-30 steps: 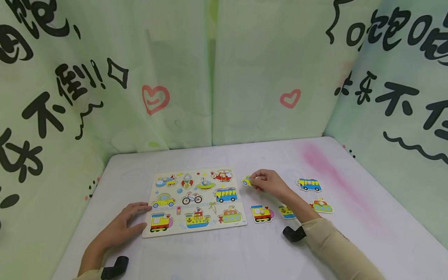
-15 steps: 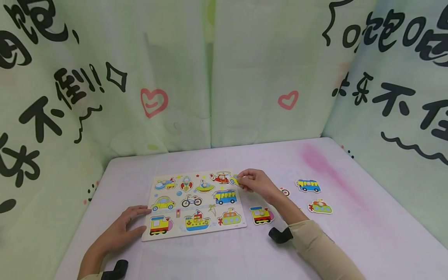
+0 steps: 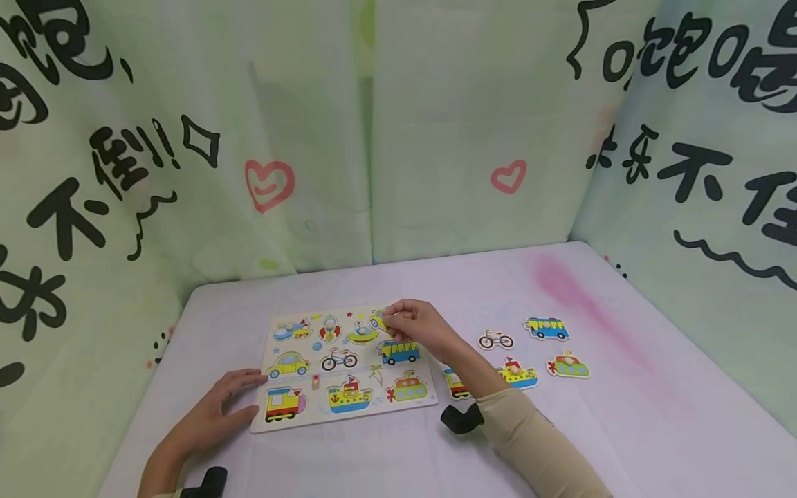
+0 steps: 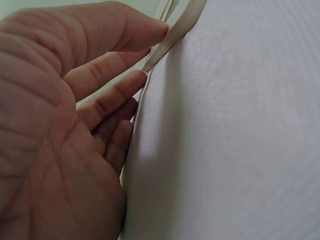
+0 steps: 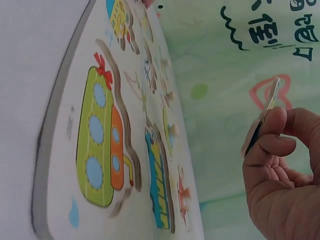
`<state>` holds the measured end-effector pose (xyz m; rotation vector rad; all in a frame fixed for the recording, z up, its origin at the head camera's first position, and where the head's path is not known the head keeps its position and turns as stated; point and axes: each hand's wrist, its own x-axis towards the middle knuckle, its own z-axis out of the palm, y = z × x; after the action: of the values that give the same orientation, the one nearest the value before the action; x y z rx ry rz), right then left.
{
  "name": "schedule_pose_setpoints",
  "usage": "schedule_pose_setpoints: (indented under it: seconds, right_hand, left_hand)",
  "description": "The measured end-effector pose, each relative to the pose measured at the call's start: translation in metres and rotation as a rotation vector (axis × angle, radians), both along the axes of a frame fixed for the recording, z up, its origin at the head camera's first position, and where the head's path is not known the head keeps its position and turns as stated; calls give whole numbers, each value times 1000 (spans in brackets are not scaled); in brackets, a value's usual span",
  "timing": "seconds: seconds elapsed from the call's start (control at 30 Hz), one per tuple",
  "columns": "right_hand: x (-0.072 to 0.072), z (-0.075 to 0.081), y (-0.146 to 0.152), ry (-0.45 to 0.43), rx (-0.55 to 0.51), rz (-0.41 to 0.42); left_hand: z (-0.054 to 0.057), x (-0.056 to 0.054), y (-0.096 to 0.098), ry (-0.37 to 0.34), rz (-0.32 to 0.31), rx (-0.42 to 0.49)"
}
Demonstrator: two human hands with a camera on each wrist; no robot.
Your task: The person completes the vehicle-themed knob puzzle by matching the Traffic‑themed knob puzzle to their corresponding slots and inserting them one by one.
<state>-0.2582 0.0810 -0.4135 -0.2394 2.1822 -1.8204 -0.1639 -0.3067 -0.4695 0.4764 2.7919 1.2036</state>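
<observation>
A white wooden peg puzzle board (image 3: pixel 316 415) with printed vehicle shapes lies on the table. My left hand (image 3: pixel 214 408) rests at its left edge, thumb and fingers spread and touching the board's rim (image 4: pixel 172 40) in the left wrist view. Over the upper right of the board, my right hand (image 3: pixel 423 328) pinches a yellow car puzzle piece (image 3: pixel 377 319) between thumb and fingers. The right wrist view shows this piece (image 5: pixel 272 97) edge-on, raised off the board. The board's yellow car shape (image 3: pixel 289 364) is at its left; my right hand hides the helicopter in the head view.
Right of the board lie loose pieces: a bicycle (image 3: pixel 495 339), a bus (image 3: pixel 546 328), a submarine (image 3: pixel 568 365), a ship (image 3: pixel 519 375) and a train (image 3: pixel 456 384), the last two partly behind my right forearm. Printed cloth walls (image 3: pixel 436 207) enclose the table.
My right hand has carried the car piece leftward from beside the board to above it. The loose bicycle piece has come into view. My left hand stays at the board's edge.
</observation>
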Motion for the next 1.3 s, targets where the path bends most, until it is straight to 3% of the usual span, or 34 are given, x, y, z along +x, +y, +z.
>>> schedule_pose_setpoints:
  seconds: [0.4,0.63,0.93,1.3]
  right_hand:
    - [2,-3,-29,-35,-25,57]
    - [3,-5,-46,-39,-57,118]
    - [8,-10,-71,-56,-91,172]
    - [15,-18,-97,-102,-75,169]
  left_hand:
    - [0,0,1,-19,12,-5]
    - [-1,0,0,13,0,-6]
    - [0,0,1,-13,15,-3]
    - [-1,0,0,-16,17,-16]
